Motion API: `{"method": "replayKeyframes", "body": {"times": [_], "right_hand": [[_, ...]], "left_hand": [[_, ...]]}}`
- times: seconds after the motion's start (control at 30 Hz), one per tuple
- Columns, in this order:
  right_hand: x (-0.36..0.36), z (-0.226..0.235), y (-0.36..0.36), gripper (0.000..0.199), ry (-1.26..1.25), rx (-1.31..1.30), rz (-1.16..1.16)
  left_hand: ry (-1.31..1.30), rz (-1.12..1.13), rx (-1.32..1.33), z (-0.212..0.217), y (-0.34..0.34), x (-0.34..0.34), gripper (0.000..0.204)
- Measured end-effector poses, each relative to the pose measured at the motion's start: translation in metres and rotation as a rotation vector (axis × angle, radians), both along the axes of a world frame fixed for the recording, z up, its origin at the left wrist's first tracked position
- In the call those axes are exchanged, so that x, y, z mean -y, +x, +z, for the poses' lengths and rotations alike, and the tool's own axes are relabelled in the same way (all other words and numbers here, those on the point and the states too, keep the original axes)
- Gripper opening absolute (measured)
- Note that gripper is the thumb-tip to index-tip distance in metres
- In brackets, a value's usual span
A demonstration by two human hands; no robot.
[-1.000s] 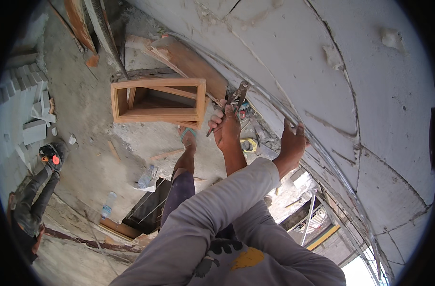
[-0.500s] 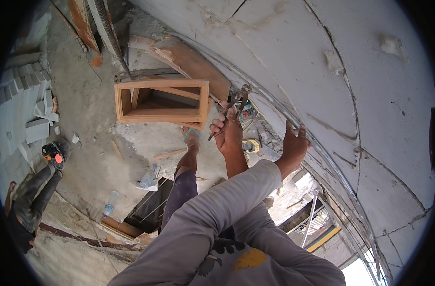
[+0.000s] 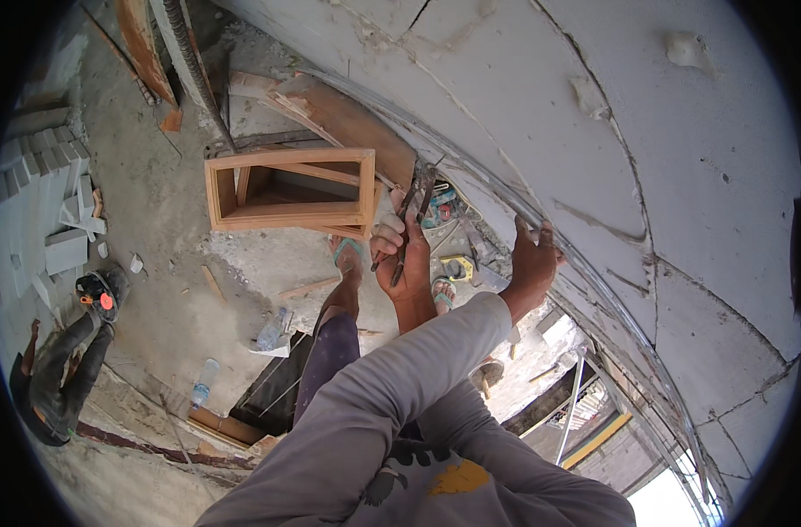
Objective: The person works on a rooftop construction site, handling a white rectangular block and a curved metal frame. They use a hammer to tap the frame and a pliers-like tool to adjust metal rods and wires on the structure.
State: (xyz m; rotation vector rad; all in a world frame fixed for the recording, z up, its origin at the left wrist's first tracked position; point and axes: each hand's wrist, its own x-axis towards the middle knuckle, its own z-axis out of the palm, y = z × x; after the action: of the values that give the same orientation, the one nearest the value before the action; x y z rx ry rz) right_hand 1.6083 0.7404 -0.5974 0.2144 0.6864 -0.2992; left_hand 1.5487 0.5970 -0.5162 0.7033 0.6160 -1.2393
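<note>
My forearms cross in grey sleeves, the left one over the right. My left hand (image 3: pixel 534 270) is at the foot of the wall, its fingers closed on a thin grey pipe (image 3: pixel 599 303) that runs along it. To the left, my right hand (image 3: pixel 405 260) holds metal pincers (image 3: pixel 424 195), handles across the palm and head pointing away from me. The pincers' jaws are small and dark, so I cannot tell whether they are closed. A wooden frame box (image 3: pixel 286 216) sits on the floor beyond the right hand.
A pale panelled wall (image 3: pixel 585 176) rises on the right. Boards (image 3: pixel 356 123) lean behind the box. A yellow-handled saw (image 3: pixel 457 267) lies near my feet. Floor openings (image 3: pixel 282 386) gape below. Plastic bottles (image 3: pixel 204 379), pale blocks (image 3: pixel 65 251) and another person (image 3: pixel 62 369) are at left.
My right hand has drawn back toward me and slightly left with the pincers, whose head has come away from the wall's foot. My left hand stays at the pipe. The view has shifted slightly.
</note>
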Motion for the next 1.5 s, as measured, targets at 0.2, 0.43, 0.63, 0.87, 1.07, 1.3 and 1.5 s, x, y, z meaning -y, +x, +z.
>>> {"method": "replayKeyframes", "body": {"times": [0.2, 0.43, 0.63, 0.87, 1.07, 1.3, 1.5], "right_hand": [[-0.074, -0.003, -0.036, 0.029, -0.689, -0.602, 0.652], [-0.112, -0.013, -0.23, 0.026, -0.794, -0.461, 0.335], [0.029, 0.144, -0.318, 0.018, -0.609, -1.172, 0.002], [0.13, 0.286, -0.382, 0.032, -0.771, -1.081, -0.922], [0.133, 0.365, -0.355, 0.036, -0.839, -0.866, -1.111], [0.122, 0.398, -0.412, 0.032, -0.949, -0.906, -1.105], [0.117, 0.489, -0.544, 0.03, -0.894, -1.09, -1.216]], "left_hand": [[0.034, -0.007, 0.012, 0.004, -0.001, -0.01, 0.08], [0.161, -0.062, 0.037, 0.015, -0.001, 0.005, 0.076], [0.032, -0.065, 0.024, -0.056, 0.011, 0.031, 0.059], [0.047, -0.107, 0.115, -0.002, -0.001, -0.006, 0.059], [-0.055, -0.227, 0.142, 0.032, -0.022, -0.044, 0.059], [-0.167, -0.32, 0.143, 0.114, -0.071, -0.064, 0.057], [-0.245, -0.586, 0.129, 0.222, -0.175, -0.083, 0.057]]}}
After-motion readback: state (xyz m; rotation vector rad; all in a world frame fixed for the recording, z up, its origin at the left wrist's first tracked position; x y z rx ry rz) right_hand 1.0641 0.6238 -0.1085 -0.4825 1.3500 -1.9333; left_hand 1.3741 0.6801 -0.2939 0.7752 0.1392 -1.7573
